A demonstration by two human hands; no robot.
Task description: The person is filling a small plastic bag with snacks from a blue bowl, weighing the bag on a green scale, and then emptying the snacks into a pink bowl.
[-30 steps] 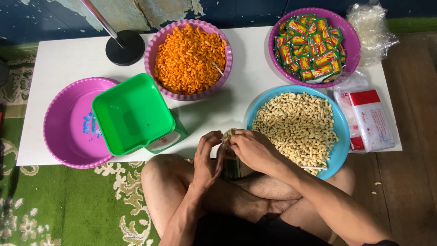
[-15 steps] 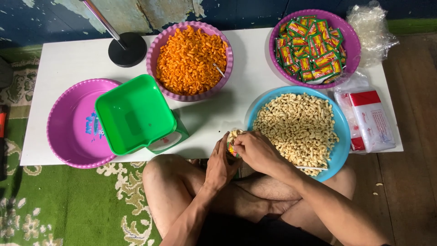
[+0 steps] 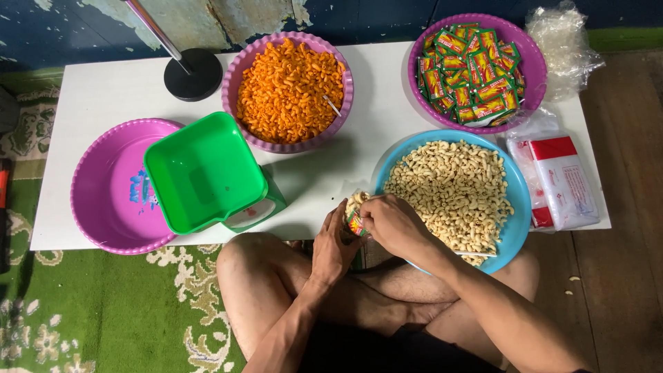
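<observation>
Small snack-filled bag (image 3: 354,211) between both hands, left fingers (image 3: 330,224) and right fingers (image 3: 368,215) pinching it

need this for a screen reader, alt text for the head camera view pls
Both hands, left hand and right hand, hold a small bag of pale snacks beside a blue bowl on a white table.
</observation>
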